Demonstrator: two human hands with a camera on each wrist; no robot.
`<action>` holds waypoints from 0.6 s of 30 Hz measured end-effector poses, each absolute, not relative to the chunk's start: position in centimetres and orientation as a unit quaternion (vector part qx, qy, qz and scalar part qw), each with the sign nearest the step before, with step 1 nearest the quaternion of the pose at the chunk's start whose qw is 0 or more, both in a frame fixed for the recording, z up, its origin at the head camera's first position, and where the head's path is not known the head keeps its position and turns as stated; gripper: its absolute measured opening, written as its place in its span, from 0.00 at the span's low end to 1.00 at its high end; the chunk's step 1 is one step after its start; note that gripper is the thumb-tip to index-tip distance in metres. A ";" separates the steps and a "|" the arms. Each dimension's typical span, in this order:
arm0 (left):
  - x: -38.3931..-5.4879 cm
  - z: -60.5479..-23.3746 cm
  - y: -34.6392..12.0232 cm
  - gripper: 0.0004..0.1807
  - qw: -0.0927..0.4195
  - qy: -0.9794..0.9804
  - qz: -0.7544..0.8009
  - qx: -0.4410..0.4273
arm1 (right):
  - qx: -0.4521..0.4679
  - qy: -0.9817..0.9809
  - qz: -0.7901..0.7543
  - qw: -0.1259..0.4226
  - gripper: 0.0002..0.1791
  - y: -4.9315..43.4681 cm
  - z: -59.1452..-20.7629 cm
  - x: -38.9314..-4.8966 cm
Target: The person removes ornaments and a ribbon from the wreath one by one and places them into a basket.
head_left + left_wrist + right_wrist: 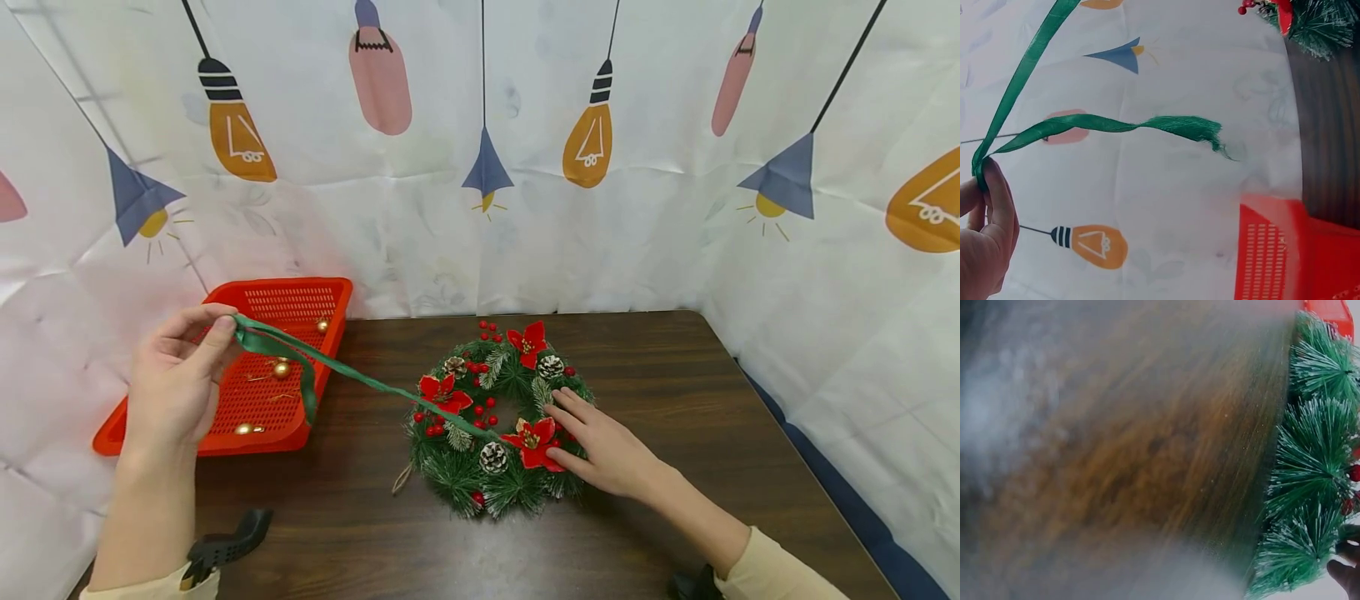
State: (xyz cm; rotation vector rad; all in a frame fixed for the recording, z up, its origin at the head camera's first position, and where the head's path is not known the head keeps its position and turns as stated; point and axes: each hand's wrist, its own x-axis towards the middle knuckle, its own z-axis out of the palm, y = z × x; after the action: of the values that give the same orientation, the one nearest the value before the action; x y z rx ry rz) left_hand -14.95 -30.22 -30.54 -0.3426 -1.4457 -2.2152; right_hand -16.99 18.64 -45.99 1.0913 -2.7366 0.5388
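A green ribbon (352, 373) stretches from my left hand (176, 367) down to a Christmas wreath (457, 479) on the table. My left thumb and fingers pinch the ribbon near one end, and in the left wrist view its frayed tail (1185, 127) hangs free of the fingers. The wreath carries red poinsettias (531, 343), pinecones (493, 457) and red berries. My right hand (611, 446) rests on the wreath's right side with fingers spread, beside the front poinsettia (534, 442). The ribbon's far end meets the wreath near that flower.
A red plastic basket (330, 333) stands at the back left, partly behind my left hand, with several small gold baubles (281, 368) in it. The dark wooden table (645, 358) ends at a white printed curtain (420, 217). A twine loop (402, 479) sticks out at the wreath's left.
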 end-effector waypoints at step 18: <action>-17.4 -27.4 -33.6 0.10 0.259 -0.482 -0.830 -0.108 | 0.397 -0.899 0.176 0.057 0.39 18.2 -45.6 -17.9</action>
State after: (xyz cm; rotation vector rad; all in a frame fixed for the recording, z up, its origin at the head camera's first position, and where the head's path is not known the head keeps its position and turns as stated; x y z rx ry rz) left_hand -17.41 -33.61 -27.41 -0.2922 -1.3064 -2.2502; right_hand -17.91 18.21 -45.63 1.2032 -2.7256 0.5324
